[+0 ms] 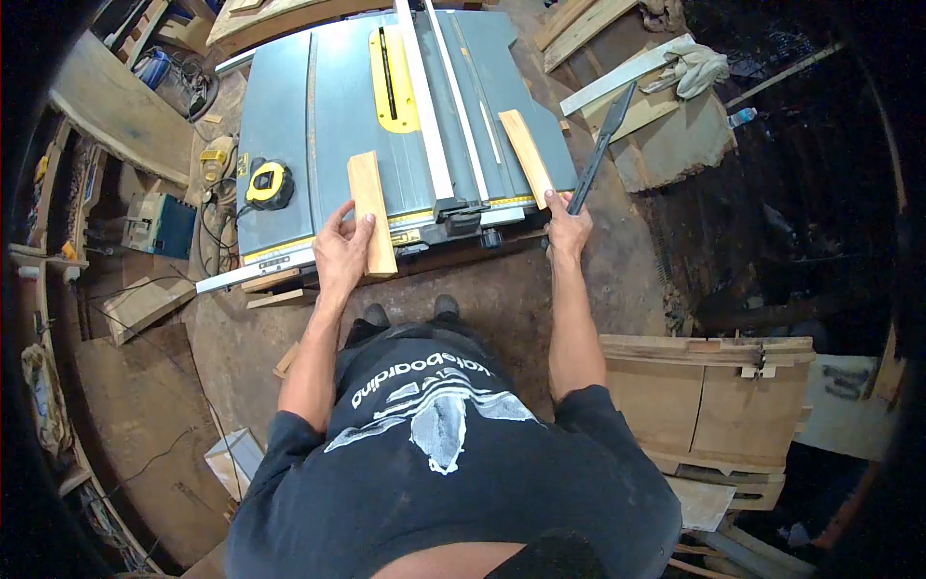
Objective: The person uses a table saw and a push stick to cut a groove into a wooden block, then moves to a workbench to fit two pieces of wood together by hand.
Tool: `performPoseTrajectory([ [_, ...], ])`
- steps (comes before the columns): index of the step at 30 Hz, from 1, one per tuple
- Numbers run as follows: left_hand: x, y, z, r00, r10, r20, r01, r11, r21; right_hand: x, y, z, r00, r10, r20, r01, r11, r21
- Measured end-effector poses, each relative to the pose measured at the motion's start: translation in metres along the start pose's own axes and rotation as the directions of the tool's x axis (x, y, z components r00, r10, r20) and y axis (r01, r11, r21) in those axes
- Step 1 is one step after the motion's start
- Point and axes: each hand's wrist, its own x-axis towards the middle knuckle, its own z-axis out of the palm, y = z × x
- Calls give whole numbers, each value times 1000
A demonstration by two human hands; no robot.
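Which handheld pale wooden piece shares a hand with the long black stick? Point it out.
The narrower pale wooden piece, beside the black stick in the right hand; the left hand holds the wider piece alone.

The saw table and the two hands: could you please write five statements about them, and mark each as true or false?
1. The left hand holds a wooden piece. True.
2. The right hand is empty. False: the right hand holds a wooden strip and a black stick.
3. A tape measure lies on the saw table. True.
4. The wooden piece and the wooden strip touch each other. False: they are apart.
5. The long insert in the saw table is red. False: the insert is yellow.
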Motion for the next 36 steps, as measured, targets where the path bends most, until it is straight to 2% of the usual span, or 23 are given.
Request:
performPoseTrajectory([
  [4,8,-1,-3,1000,29,-1,-29,999,32,1,4,0,1000,-9,1,9,1000,11],
  [7,8,-4,5,999,2,36,-3,1000,11,-2,1,1,998,-58,-24,57,997,-54],
  [8,10,-8,14,998,21,57,-17,998,-56,-3,-1,4,998,-60,-20,59,997,-54],
  [10,15,-9,33,995,25,93,-13,992,-129,-19,-24,11,975,-221,-10,211,945,-250],
  [12,26,-5,55,991,106,76,-104,994,-26,-29,-39,21,969,-248,20,242,921,-306],
  [13,33,-1,64,987,146,62,-152,983,103,-32,-43,27,961,-276,34,269,892,-363],
  [14,38,3,73,991,133,23,-135,988,70,-31,-40,31,958,-281,54,282,892,-355],
  [16,49,7,82,993,112,-35,-110,993,38,-29,-33,31,905,-425,8,352,738,-575],
  [17,56,6,83,984,179,-26,-175,979,109,-32,-35,24,881,-467,73,421,705,-571],
  [18,63,4,83,970,243,-8,-237,955,180,-45,-52,20,869,-476,136,484,756,-441],
  [19,70,-3,84,972,234,-21,-226,956,184,-62,-74,12,849,-490,196,528,794,-302],
  [21,82,-15,89,910,389,-144,-334,893,302,-94,-112,-8,936,-148,320,219,955,-199],
  [22,83,-6,85,942,322,-97,-290,924,247,-106,-124,-21,932,-144,331,219,955,-199],
  [24,90,-2,86,959,270,-86,-243,940,238,-135,-138,-51,838,-79,539,167,979,-115],
  [25,90,-2,86,973,219,-68,-200,956,215,-151,-148,-64,848,-57,527,148,980,-133],
  [27,92,5,81,982,190,-19,-186,974,133,-178,-174,-87,699,63,712,352,836,-420],
  [28,94,5,79,982,190,-13,-188,978,91,-196,-185,-96,712,67,699,351,828,-437],
  [29,98,4,76,981,195,-7,-195,979,52,-215,-194,-102,679,73,730,431,766,-477],
  [30,103,4,74,993,106,46,-107,994,30,-234,-196,-104,648,86,757,502,699,-509],
  [31,105,3,72,991,115,69,-117,993,26,-249,-196,-105,667,86,740,490,698,-522],
  [33,106,0,67,978,195,74,-198,979,44,-279,-197,-104,709,32,705,568,567,-597],
  [34,109,-4,68,972,223,70,-225,974,19,-293,-210,-93,765,122,632,477,552,-684],
  [36,112,-13,73,974,215,70,-213,977,-30,-309,-211,-79,797,133,589,449,521,-726],
])
